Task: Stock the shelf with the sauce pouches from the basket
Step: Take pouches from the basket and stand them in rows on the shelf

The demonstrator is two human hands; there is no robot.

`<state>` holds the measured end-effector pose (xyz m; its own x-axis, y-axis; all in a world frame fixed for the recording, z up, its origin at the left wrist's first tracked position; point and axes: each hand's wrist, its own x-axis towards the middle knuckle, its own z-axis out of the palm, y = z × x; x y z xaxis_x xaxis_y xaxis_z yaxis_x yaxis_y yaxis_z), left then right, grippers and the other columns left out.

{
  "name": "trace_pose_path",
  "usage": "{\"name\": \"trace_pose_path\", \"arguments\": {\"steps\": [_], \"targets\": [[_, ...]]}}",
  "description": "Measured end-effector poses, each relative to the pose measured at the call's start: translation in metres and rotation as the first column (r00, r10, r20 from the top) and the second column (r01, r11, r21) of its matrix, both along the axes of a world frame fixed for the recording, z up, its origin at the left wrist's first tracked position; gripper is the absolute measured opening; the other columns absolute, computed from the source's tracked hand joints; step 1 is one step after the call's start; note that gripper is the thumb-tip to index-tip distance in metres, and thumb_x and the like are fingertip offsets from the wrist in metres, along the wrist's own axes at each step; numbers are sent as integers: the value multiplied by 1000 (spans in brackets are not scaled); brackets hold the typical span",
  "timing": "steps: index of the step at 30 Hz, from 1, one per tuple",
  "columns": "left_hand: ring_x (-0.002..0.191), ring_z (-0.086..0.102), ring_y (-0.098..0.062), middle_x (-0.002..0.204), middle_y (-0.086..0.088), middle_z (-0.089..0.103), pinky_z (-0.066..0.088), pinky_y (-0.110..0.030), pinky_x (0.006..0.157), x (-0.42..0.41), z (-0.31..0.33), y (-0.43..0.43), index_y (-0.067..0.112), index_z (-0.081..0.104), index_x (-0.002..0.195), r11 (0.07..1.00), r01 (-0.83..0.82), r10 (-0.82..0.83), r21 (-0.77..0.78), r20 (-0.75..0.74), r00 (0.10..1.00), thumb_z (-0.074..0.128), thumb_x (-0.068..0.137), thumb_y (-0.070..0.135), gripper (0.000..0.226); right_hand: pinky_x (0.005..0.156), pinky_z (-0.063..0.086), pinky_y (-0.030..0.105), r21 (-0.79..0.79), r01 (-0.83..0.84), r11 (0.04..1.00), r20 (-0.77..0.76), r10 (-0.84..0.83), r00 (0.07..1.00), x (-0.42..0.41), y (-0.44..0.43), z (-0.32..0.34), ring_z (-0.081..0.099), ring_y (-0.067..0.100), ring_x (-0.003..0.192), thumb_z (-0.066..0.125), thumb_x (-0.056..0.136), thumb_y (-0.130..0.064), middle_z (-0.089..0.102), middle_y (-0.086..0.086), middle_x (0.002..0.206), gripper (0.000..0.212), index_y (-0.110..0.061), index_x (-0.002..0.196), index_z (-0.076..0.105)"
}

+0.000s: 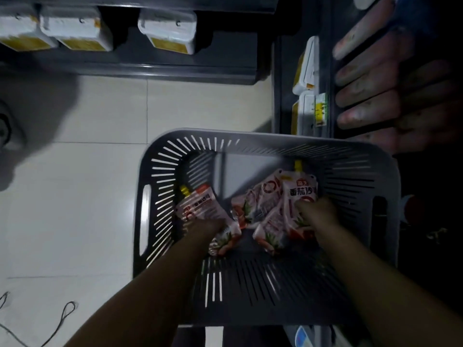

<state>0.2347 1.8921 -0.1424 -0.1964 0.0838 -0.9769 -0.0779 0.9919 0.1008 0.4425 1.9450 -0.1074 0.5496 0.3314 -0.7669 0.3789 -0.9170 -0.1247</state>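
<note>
The soft pink and white sauce pouches (260,206) with small yellow caps all lie at the bottom of the big grey plastic basket (160,159), the one with long slits in its walls. Most of them are in a messy heap in the middle and on the right side of the basket. One more, the left pouch (200,209), lies alone near the basket's left wall, with its yellow cap pointing up and left.

The left hand (213,227) is down inside the basket, and its fingers are curled round the lower end of the left pouch. The right hand (315,212) is inside the basket too. Its fingers are bent over the right pouch (298,192), the top one of the heap, which has big dark letters on it. Both bare arms come in over the basket's near wall.

To the left of the basket is a floor of pale shiny tiles (87,196). Past the basket's far side is a dark low shelf (175,68) with a row of white packs with yellow sides (167,31). To the right of the basket's far corner is another dark shelf (278,96) holding white and yellow boxes (307,71) and, further right, long pinkish packs (368,78). On the floor, left of the basket's near corner, lies a thin dark cord (66,311) with a loop.
</note>
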Motion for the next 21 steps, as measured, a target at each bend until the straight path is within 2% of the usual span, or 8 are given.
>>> {"name": "trace_pose_path", "arguments": {"steps": [3, 5, 7, 10, 11, 15, 18, 21], "targets": [[102, 61, -34, 114, -20, 61, 51, -39, 85, 11, -13, -7, -4, 48, 127, 995, -100, 98, -19, -66, 993, 64, 87, 15, 47, 98, 44, 48, -45, -62, 997, 125, 68, 990, -10, -3, -8, 43, 42, 122, 68, 79, -25, 35, 24, 138, 68, 0, 134, 38], [99, 61, -33, 111, -19, 60, 54, -42, 80, 16, -18, -10, -3, 45, 127, 977, -205, 200, -50, -97, 975, 67, 85, 20, 53, 96, 43, 48, -18, -101, 995, 181, 103, 978, -14, -9, -9, 42, 44, 120, 68, 79, -25, 32, 23, 136, 67, 0, 133, 38], [84, 63, -30, 94, -17, 61, 58, -36, 62, 13, -14, -12, -3, 51, 116, 980, -194, 185, -34, -175, 967, 73, 79, 20, 49, 95, 45, 50, 31, -127, 991, 211, 118, 970, -12, -14, -11, 44, 44, 117, 68, 79, -22, 33, 23, 133, 61, 1, 128, 42], [94, 64, -32, 109, -18, 64, 59, -31, 70, 0, -2, -9, 1, 57, 119, 993, 119, -105, 20, -344, 933, 80, 69, 29, 61, 94, 45, 51, 65, -161, 985, 226, 142, 964, -11, -18, -11, 46, 45, 116, 68, 78, -16, 38, 26, 130, 57, 4, 126, 43], [93, 64, -30, 110, -14, 65, 57, -25, 64, -4, 5, -7, 1, 57, 118, 981, 194, -168, 32, -374, 912, 81, 68, 29, 62, 93, 46, 51, 67, -157, 985, 219, 139, 966, -11, -17, -11, 47, 45, 115, 67, 78, -14, 42, 28, 129, 56, 6, 126, 44], [59, 66, -23, 93, -13, 68, 41, -15, 42, -15, 34, 5, 7, 48, 108, 900, 425, -353, 99, -407, 842, 76, 69, 25, 50, 89, 51, 51, 93, 71, 993, 66, -77, 995, -8, -10, -10, 59, 42, 105, 63, 79, -11, 60, 28, 117, 42, 5, 116, 54], [78, 67, -32, 90, -14, 68, 38, -27, 61, -16, 48, 13, 12, 41, 104, 715, 687, -521, 130, -556, 648, 70, 70, 41, 53, 85, 54, 47, 55, 277, 959, -119, -269, 956, -5, -12, -8, 64, 36, 97, 72, 76, -14, 65, 24, 111, 41, 3, 112, 62], [91, 59, -36, 94, -20, 66, 36, -34, 69, -9, 51, 18, 8, 42, 104, 544, 823, -549, 162, -673, 495, 69, 71, 38, 52, 67, 52, 30, 51, 440, 896, -315, -404, 859, -12, -17, -6, 63, 28, 90, 73, 79, -11, 66, 20, 112, 40, 1, 115, 61]]}}
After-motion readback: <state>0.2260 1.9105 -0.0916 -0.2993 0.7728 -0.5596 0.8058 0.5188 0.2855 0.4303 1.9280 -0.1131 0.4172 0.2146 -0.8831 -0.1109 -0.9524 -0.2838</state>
